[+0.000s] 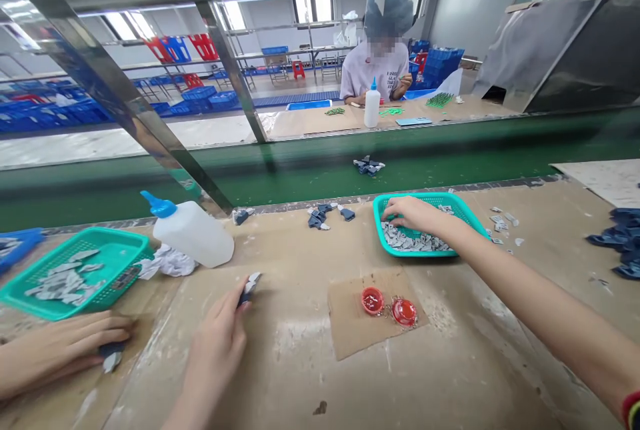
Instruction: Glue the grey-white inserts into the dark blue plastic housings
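My left hand (220, 337) is closed around a small dark blue piece with a pale grey tip (250, 287), held just above the table. My right hand (413, 213) reaches into a turquoise basket (425, 253) of small grey plastic pieces (415, 240). Its fingers are bent together at the basket's left side; whatever is between them is hidden. Two red caps (373, 301) with clear liquid sit on a cardboard piece (345, 333) between my hands. Several dark blue and grey parts (320, 217) lie at the table's far edge.
At left, a co-worker's hand (65, 350) holds a similar part beside another turquoise basket (115, 283). A white bottle with blue nozzle (195, 233) leans near crumpled paper (170, 262). Beyond runs a green conveyor belt (310, 170); a person (377, 70) sits across it. Dark blue parts (625, 240) lie right.
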`<state>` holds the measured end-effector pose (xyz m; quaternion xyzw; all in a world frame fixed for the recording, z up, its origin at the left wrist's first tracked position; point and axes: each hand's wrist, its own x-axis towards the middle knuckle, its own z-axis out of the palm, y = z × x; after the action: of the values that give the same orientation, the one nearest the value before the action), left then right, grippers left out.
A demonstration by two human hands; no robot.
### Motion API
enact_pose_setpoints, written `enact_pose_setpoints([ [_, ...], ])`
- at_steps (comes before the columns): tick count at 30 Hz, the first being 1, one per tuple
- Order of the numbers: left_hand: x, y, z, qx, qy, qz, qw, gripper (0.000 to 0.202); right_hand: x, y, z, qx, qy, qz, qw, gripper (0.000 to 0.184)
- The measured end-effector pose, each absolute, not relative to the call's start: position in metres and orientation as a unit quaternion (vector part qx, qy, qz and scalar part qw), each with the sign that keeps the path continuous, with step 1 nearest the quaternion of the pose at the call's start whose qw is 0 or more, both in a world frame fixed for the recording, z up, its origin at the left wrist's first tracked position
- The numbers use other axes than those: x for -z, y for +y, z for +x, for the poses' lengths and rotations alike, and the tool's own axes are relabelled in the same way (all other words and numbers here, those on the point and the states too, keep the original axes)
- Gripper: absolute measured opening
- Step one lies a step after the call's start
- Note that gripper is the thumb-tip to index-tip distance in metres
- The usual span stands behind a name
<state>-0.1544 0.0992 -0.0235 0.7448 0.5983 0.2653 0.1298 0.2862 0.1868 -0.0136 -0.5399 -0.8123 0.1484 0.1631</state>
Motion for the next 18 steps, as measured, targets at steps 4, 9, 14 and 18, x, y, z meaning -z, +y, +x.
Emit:
enact_pose_setpoints([
  [4,0.026,0.126,-0.148,-0.248,0.566,0.784,0.061,0.039,0.016,0.181,0.292,-0.141,-0.833,-0.512,0.153,0.018],
  [9,0.016,0.168,-0.109,-0.199,0.491,0.848,-0.013,0.037,0.023,0.188,0.294,-0.147,-0.825,-0.526,0.146,0.009],
  [14,0.011,0.22,-0.057,-0.175,0.401,0.897,0.06,0.031,0.012,0.172,0.295,-0.151,-0.778,-0.578,0.193,0.011],
  [18,0.019,0.249,-0.035,-0.17,0.373,0.903,0.126,0.023,-0.004,0.116,0.284,-0.266,-0.648,-0.608,0.374,0.025],
])
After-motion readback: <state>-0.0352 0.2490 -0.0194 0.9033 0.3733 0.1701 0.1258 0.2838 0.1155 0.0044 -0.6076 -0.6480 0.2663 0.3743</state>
